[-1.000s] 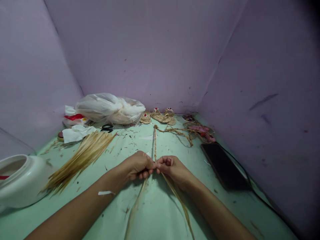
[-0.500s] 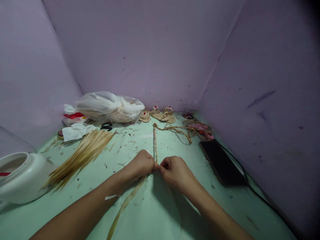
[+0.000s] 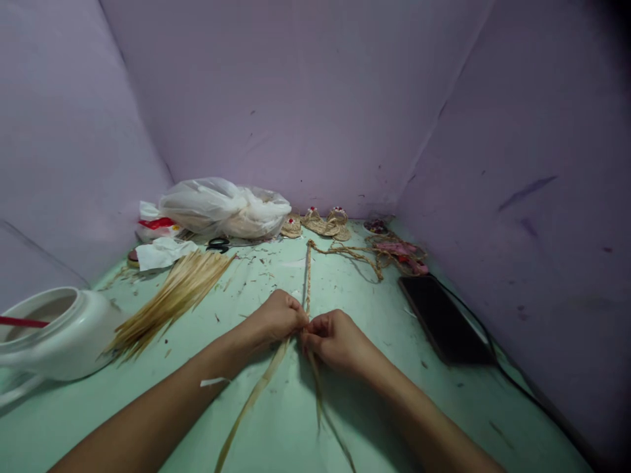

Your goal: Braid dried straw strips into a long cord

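A thin braided straw cord (image 3: 308, 272) runs from the far end of the green table (image 3: 280, 420) toward me. My left hand (image 3: 276, 318) and my right hand (image 3: 332, 338) meet at its near end, both pinched shut on the loose straw strands (image 3: 256, 394) that trail toward me from the braid. The fingertips of the two hands touch each other at the braid's end.
A bundle of straw (image 3: 172, 295) lies at left, beside a white jar (image 3: 59, 335) on its side. A plastic bag (image 3: 224, 209), scissors (image 3: 218, 245), tissue (image 3: 160, 253) and small straw sandals (image 3: 325, 223) sit at the back. A dark phone (image 3: 444, 318) with a cable lies at right.
The loose strands have swung: the right one moved in toward the middle, the left one out to the left. My hands stayed together at the braid's end, shifting slightly.
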`<state>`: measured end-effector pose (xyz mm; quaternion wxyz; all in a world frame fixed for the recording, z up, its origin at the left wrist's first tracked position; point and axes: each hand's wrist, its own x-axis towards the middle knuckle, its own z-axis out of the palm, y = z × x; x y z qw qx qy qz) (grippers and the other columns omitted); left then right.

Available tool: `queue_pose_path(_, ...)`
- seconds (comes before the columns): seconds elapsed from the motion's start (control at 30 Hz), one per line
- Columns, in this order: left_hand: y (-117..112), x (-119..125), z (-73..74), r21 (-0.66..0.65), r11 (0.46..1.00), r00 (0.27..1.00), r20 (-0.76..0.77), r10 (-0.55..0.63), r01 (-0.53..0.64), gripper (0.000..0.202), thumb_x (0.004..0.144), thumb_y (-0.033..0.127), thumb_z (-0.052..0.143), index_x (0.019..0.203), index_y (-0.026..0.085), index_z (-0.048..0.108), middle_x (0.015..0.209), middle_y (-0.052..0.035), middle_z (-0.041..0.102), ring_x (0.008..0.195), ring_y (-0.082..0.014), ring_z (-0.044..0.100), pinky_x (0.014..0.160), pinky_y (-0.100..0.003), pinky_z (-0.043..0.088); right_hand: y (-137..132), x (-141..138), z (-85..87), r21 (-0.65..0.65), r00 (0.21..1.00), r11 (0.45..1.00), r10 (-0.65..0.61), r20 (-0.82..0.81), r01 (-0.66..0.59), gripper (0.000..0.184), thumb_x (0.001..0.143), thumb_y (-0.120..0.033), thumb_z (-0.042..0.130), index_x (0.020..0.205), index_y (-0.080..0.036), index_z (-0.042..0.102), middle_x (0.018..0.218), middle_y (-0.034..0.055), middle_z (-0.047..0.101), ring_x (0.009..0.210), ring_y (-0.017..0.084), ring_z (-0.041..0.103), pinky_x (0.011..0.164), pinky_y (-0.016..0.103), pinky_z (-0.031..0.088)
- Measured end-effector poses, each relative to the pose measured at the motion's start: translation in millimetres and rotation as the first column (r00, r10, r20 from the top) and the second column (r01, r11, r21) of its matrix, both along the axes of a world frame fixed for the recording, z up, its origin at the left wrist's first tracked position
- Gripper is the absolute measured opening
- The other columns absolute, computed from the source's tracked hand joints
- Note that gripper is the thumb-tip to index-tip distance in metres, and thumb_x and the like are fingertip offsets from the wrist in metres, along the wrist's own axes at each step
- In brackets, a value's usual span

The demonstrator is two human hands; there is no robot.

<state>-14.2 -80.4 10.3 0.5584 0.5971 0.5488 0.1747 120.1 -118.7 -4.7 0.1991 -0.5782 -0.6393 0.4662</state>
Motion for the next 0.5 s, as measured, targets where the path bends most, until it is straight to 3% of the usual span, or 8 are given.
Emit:
queue_pose_path(0.1,0.4,0.1,5.2,-0.028,0.999,0.999,0.038,-0.017,0.018,0.007,0.052,0.018,0.050,0.047,0.013,0.048,0.034,0.0055,0.034,0.031,-0.0033,0.024,0.034,-0.019,0.014,8.3,15.5,6.6,-0.072,1.000,0.997,0.005,-0.005,-0.005,0.026,0.067,-0.032,0.053,0.049,-0.013,0.055,0.042,-0.0002,0.050,0.037,0.007,0.039,0.040,0.020,0.028)
queue_pose_path(0.17,0.2,-0.1,8.0,-0.061,0.998,0.997,0.078,-0.021,0.026,0.011,0.053,0.020,0.052,0.047,0.014,0.046,0.035,0.0060,0.033,0.030,-0.0031,0.023,0.033,-0.019,0.013,14.5,22.9,10.9,-0.030,0.982,0.986,-0.168,-0.087,0.166,0.023,0.068,-0.028,0.055,0.050,-0.014,0.053,0.043,-0.0007,0.049,0.040,0.007,0.041,0.042,0.020,0.032)
queue_pose_path(0.23,-0.1,-0.4,8.3,-0.070,0.997,0.994,0.109,-0.027,0.035,0.012,0.053,0.022,0.053,0.048,0.014,0.045,0.036,0.0061,0.034,0.030,-0.0030,0.023,0.033,-0.019,0.012,17.5,23.2,14.5,-0.095,0.905,0.948,-0.319,-0.282,0.304,0.015,0.068,-0.023,0.056,0.057,-0.014,0.053,0.050,-0.0004,0.052,0.045,0.007,0.045,0.048,0.020,0.037)
queue_pose_path(0.3,-0.2,-0.5,6.5,-0.061,0.997,0.990,0.136,-0.047,0.056,0.014,0.053,0.023,0.052,0.047,0.015,0.043,0.035,0.0063,0.033,0.029,-0.0028,0.022,0.033,-0.019,0.012,15.9,16.5,16.8,-0.274,0.810,0.931,-0.348,-0.473,0.240,0.009,0.070,-0.020,0.054,0.065,-0.014,0.052,0.057,0.0006,0.054,0.049,0.007,0.048,0.053,0.021,0.041)
queue_pose_path(0.37,0.0,-0.4,4.1,-0.054,0.996,0.989,0.132,-0.067,0.075,0.016,0.053,0.024,0.051,0.045,0.016,0.041,0.035,0.0066,0.031,0.030,-0.0026,0.021,0.034,-0.019,0.011,11.8,7.1,17.3,-0.389,0.757,0.913,-0.339,-0.559,0.122,0.006,0.071,-0.018,0.052,0.068,-0.014,0.050,0.055,-0.0007,0.052,0.046,0.007,0.047,0.049,0.020,0.039)
queue_pose_path(0.43,0.4,-0.1,2.3,-0.043,0.996,0.993,0.091,-0.071,0.075,0.014,0.052,0.023,0.049,0.045,0.016,0.040,0.034,0.0067,0.029,0.030,-0.0030,0.020,0.034,-0.020,0.011,8.7,-0.3,15.9,-0.401,0.771,0.910,-0.332,-0.543,0.109,0.005,0.071,-0.015,0.049,0.067,-0.015,0.048,0.048,-0.0046,0.045,0.038,0.005,0.038,0.039,0.017,0.029)
queue_pose_path(0.5,1.1,0.2,1.4,-0.016,0.996,0.996,0.033,-0.088,0.089,0.008,0.051,0.021,0.047,0.047,0.014,0.045,0.035,0.0063,0.030,0.032,-0.0040,0.022,0.035,-0.020,0.014,8.8,-3.0,12.7,-0.327,0.828,0.930,-0.313,-0.466,0.168,0.006,0.069,-0.012,0.048,0.063,-0.014,0.048,0.043,-0.0066,0.041,0.033,0.003,0.028,0.035,0.016,0.019)
